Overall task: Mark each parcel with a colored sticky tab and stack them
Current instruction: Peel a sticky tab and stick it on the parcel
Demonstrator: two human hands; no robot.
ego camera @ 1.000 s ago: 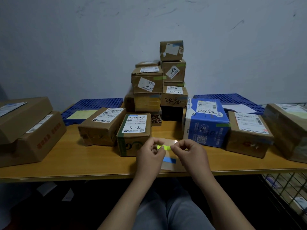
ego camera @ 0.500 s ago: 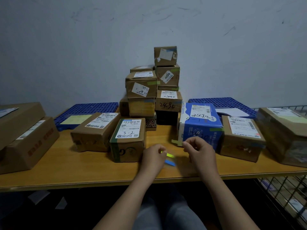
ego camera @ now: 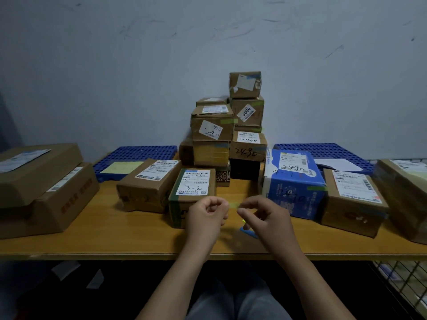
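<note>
My left hand (ego camera: pixel 205 218) and my right hand (ego camera: pixel 265 218) hover close together over the front of the wooden table (ego camera: pixel 115 232), fingers curled. A blurred yellow-green sticky tab (ego camera: pixel 233 205) stretches between their fingertips, and both seem to pinch it. The tab sheet with a blue tab (ego camera: pixel 249 232) lies on the table, partly under my right hand. Just behind my left hand sits the parcel marked 3-2 (ego camera: pixel 193 183). A blue parcel (ego camera: pixel 293 181) stands behind my right hand. Tabbed parcels form a stack (ego camera: pixel 231 135) against the wall.
A brown parcel (ego camera: pixel 147 183) lies left of the 3-2 parcel, another (ego camera: pixel 351 197) right of the blue one. Large boxes sit at the far left (ego camera: pixel 34 181) and far right (ego camera: pixel 406 188). Blue pallets (ego camera: pixel 136 155) line the back; a wire basket (ego camera: pixel 404 285) stands below right.
The yellow-green tab has come off the sheet. The sheet has left my left hand and now lies on the table, and both hands have risen with the tab between them.
</note>
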